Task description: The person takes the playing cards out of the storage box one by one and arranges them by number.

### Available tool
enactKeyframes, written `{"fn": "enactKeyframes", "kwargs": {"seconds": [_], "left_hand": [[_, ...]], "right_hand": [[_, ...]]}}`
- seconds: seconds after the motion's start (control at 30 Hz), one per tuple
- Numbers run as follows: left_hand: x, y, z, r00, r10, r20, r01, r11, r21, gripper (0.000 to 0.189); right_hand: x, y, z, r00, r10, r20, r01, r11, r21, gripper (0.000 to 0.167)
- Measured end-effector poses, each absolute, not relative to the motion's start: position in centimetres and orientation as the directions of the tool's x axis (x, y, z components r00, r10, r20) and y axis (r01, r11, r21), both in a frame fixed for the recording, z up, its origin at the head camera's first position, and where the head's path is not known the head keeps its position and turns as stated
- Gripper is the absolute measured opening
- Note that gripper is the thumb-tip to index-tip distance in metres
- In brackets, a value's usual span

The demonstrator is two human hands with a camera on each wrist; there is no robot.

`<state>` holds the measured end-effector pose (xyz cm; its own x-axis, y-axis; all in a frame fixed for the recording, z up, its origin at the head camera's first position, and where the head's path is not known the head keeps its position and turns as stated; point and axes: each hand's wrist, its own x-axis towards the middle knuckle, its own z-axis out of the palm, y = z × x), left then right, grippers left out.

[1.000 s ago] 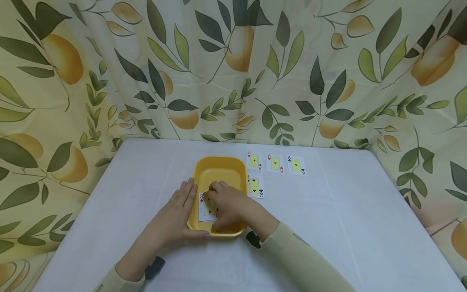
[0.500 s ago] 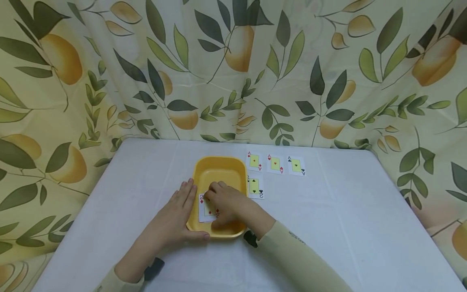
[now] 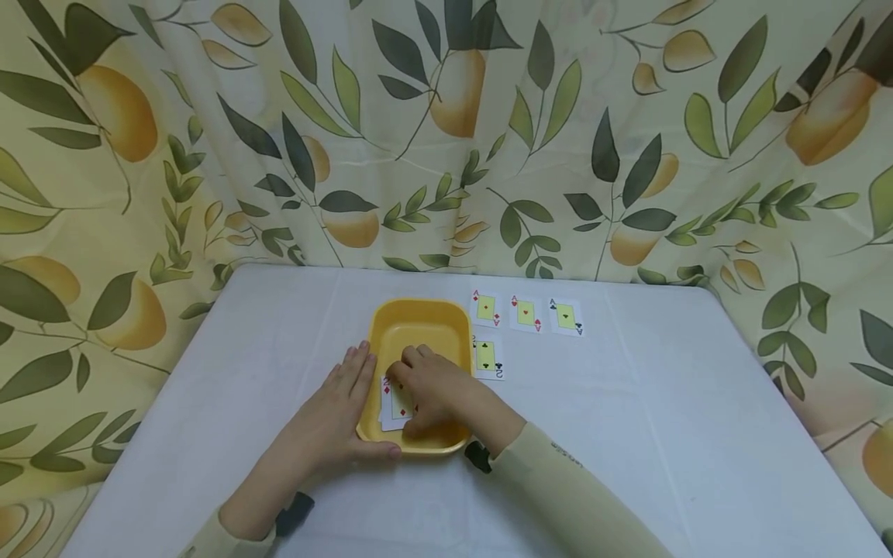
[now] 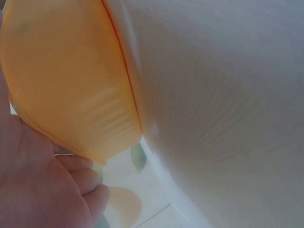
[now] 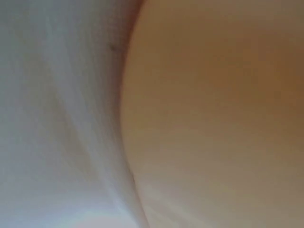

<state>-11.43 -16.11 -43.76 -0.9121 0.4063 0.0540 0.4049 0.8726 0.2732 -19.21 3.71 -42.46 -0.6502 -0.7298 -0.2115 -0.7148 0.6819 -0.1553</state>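
A yellow plastic tray (image 3: pixel 418 327) stands on the white table, with a small stack of playing cards inside. On top lies the two of diamonds (image 3: pixel 401 403), face up, a white card edge showing beneath it. My left hand (image 3: pixel 331 418) rests along the tray's left side, fingers straight, thumb at the near edge. In the left wrist view, that palm (image 4: pixel 33 175) is beside the tray's outer wall (image 4: pixel 66 71). My right hand (image 3: pixel 438 387) reaches in with curled fingers and pinches the two of diamonds, hiding its right part. Only the tray wall (image 5: pixel 213 95) and tablecloth fill the right wrist view.
Right of the tray, the ace of diamonds (image 3: pixel 486 308), ace of hearts (image 3: pixel 526 312) and ace of clubs (image 3: pixel 567 316) lie in a row. Below them the two of clubs (image 3: pixel 488 356) sits against the tray's rim. A patterned curtain (image 3: pixel 446 155) hangs behind the table.
The two of diamonds has slid slightly toward the near side, uncovering more of a card edge beneath it. The right hand's fingers have shifted slightly; the left hand and tray stay put.
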Motion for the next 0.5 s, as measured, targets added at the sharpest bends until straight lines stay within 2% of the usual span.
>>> {"fn": "enactKeyframes", "kwargs": {"seconds": [0.3,0.5], "left_hand": [[-11.4,-16.2,-43.7,-0.913,0.404,0.049,0.401,0.873,0.278,0.137],[-11.5,-16.1,-43.7,-0.913,0.404,0.051,0.402,0.874,0.273,0.138]], "right_hand": [[-19.5,4.2,-42.0,-0.66,-0.728,-0.185,-0.71,0.685,-0.161,0.09],[-19.6,4.8,-41.4,-0.67,-0.723,-0.168,-0.703,0.69,-0.171,0.088]]}}
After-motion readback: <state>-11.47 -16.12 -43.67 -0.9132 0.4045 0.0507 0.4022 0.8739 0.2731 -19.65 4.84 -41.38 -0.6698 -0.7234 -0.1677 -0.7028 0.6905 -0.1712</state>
